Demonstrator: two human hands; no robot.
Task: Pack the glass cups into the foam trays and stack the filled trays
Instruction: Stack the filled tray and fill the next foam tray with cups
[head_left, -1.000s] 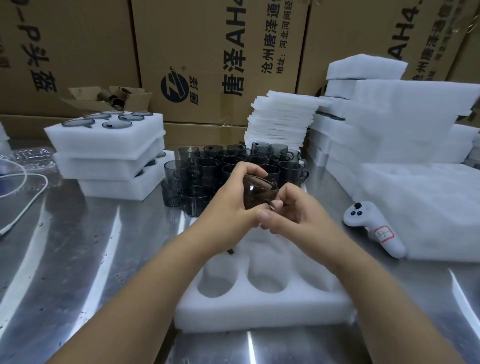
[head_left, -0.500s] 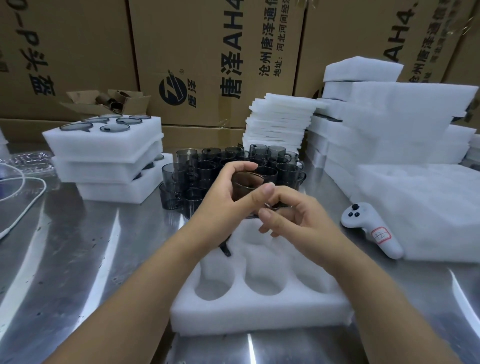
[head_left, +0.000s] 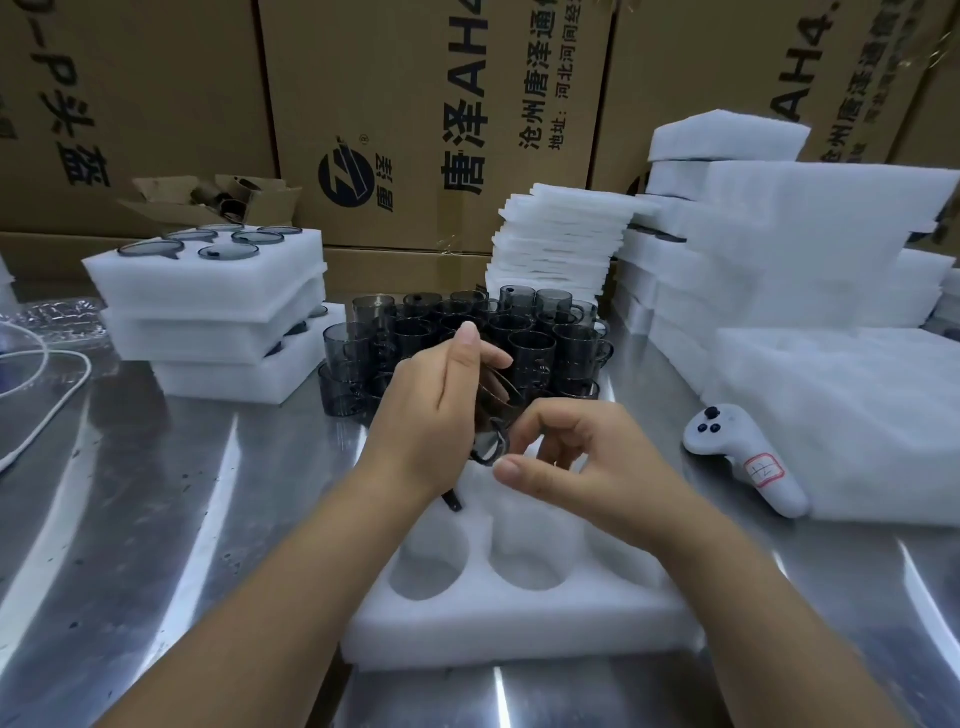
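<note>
My left hand grips a dark smoked glass cup, tilted on its side, above the far end of an open foam tray with round holes. The cup's handle points down toward the tray. My right hand hovers just right of the handle. Its fingers are loosely curled and its thumb is out, and I see no grip on the cup. Several more glass cups stand crowded behind my hands. The tray holes that I can see hold no cups.
A stack of three filled foam trays stands at the left. Thin foam sheets and bulky foam blocks pile up at the right. A white controller lies beside them, a white cable at far left. Cardboard boxes wall the back.
My left hand has turned the cup from upright onto its side and lowered it toward the tray. My right hand has let go of the cup and now sits lower, beside the handle.
</note>
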